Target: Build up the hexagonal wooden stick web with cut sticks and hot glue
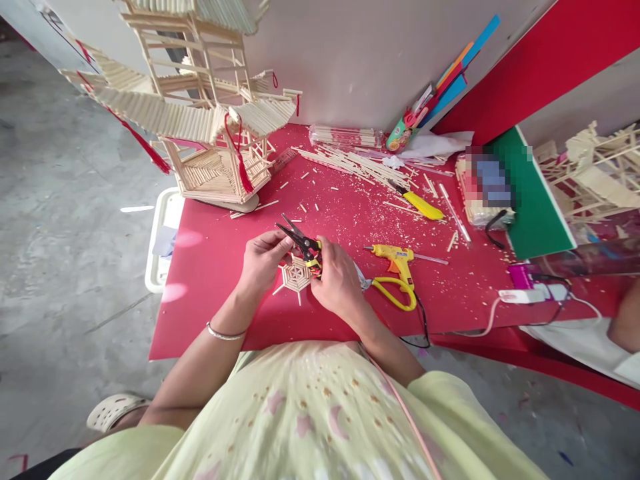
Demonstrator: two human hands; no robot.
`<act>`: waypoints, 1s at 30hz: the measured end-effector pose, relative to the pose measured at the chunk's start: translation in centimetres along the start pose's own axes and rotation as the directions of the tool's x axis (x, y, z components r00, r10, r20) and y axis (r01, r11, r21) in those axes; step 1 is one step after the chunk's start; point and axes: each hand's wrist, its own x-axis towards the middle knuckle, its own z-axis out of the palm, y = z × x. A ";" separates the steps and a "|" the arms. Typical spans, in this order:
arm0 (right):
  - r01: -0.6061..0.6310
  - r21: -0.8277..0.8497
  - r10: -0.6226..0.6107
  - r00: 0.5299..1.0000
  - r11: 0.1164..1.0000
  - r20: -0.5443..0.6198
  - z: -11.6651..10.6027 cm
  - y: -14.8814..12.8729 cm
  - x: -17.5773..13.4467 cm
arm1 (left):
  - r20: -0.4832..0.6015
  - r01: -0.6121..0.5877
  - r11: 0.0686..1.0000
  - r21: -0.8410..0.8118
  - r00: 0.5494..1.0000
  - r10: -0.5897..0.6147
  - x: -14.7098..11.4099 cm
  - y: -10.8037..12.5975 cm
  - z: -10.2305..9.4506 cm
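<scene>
My right hand (337, 277) is wrapped round small cutting shears (304, 245) with black blades and yellow-and-black handles. The blades are apart and point up and left, toward my left hand (265, 260). My left hand's thumb and fingers are pinched together right by the blades; what they hold is too small or hidden to make out. Just below both hands, a spiderweb-shaped piece made of thin wooden sticks (296, 275) lies on the red table (210, 300). Some of its spokes stick out past the web.
A stick-built pagoda (210, 127) with red tassels stands at the back left. To the right lie a yellow glue gun (395, 257), yellow-handled scissors (400, 293) and a yellow utility knife (423, 205). Loose sticks (345, 163) and shavings cover the back. A person's arm (625, 317) shows far right.
</scene>
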 end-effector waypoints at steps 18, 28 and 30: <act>-0.003 0.137 -0.001 0.999 0.991 0.034 -0.2 -1.5 -0.4 | -0.031 -0.090 0.994 0.067 0.995 0.093 -0.4 -0.2 0.0; 0.051 0.076 -0.044 0.995 0.996 -0.094 -1.2 -0.5 0.6 | -0.088 -0.154 0.988 0.030 0.984 0.156 -0.3 0.1 0.2; 0.057 0.061 -0.052 0.995 0.997 -0.082 -0.9 -0.6 0.4 | -0.084 -0.161 0.986 0.031 0.983 0.163 -0.3 0.0 0.3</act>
